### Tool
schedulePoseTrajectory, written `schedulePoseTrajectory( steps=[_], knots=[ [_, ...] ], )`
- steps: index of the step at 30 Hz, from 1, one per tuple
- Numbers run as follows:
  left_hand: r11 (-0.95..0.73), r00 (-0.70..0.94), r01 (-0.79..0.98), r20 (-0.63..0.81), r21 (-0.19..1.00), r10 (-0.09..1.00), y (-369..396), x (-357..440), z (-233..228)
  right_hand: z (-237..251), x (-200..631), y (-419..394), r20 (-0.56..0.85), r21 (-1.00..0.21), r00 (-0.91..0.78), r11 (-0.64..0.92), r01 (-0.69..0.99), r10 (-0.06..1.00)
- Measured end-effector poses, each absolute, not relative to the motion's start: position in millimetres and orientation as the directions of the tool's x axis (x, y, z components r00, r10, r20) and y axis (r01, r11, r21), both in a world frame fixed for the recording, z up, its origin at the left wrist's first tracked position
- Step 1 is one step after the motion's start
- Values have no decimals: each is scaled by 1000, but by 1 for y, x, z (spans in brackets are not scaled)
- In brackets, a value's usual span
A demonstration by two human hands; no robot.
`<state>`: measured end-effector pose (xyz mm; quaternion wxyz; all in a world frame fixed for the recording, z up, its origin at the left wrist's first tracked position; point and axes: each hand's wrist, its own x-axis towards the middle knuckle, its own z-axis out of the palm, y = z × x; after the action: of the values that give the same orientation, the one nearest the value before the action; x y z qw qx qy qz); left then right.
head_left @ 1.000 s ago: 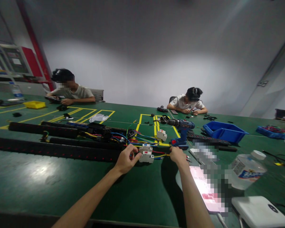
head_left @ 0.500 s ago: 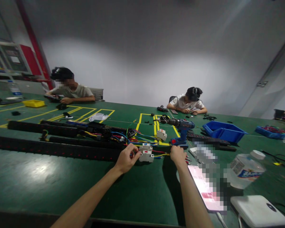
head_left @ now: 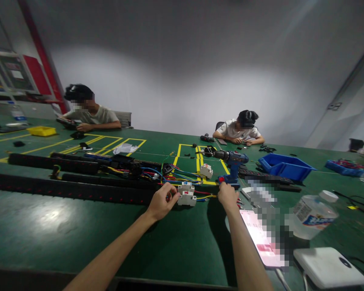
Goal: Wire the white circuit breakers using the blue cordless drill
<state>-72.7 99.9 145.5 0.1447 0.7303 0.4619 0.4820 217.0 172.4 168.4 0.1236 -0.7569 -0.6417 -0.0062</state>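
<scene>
My left hand (head_left: pixel 161 203) pinches the left side of a white circuit breaker (head_left: pixel 187 199) that lies on the green table (head_left: pixel 79 238). A second white breaker (head_left: pixel 186 188) sits just behind it. My right hand (head_left: pixel 227 195) is curled with its back to me, right in front of the base of the blue cordless drill (head_left: pixel 232 162). A yellow wire (head_left: pixel 206 197) runs from the breaker to that hand. Red, blue and yellow wires (head_left: pixel 176 178) tangle behind the breakers, and a third breaker (head_left: pixel 206 171) rests among them.
Long black strips (head_left: pixel 79 193) stretch off to the left. To the right lie a phone (head_left: pixel 259 238), a water bottle (head_left: pixel 312 216), a white box (head_left: pixel 327 266) and a blue bin (head_left: pixel 286 167). Two people (head_left: pixel 89 115) (head_left: pixel 239 131) sit at the table's far side.
My right hand has edged a little farther from me, up to the drill's base. My left hand stays on the breaker. The view has shifted slightly.
</scene>
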Motion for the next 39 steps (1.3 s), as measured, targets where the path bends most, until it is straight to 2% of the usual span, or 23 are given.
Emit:
schedulePoseTrajectory(
  steps=[7, 10, 13, 17, 26, 34, 39],
  knots=[
    [-536, 104, 526, 576, 660, 811, 100, -72, 145, 180, 209, 177, 415, -314, 111, 28, 949, 903],
    [-553, 104, 521, 594, 651, 798, 100, -72, 145, 181, 193, 174, 528, -382, 5, 232, 895, 849],
    [-572, 118, 517, 609, 637, 785, 98, -71, 147, 179, 170, 166, 663, -478, -100, 522, 706, 742],
    [-589, 143, 502, 611, 633, 779, 98, -70, 149, 176, 139, 149, 715, -462, -213, 678, 571, 666],
    [-619, 187, 497, 622, 608, 761, 97, -74, 148, 173, 102, 114, 744, -269, -416, 804, 530, 523],
    [-595, 212, 484, 573, 642, 791, 95, -74, 152, 170, 97, 107, 745, -242, -412, 789, 565, 524],
    [-560, 136, 437, 564, 704, 814, 94, -70, 148, 171, 99, 107, 749, -267, -398, 791, 550, 529]
  ],
)
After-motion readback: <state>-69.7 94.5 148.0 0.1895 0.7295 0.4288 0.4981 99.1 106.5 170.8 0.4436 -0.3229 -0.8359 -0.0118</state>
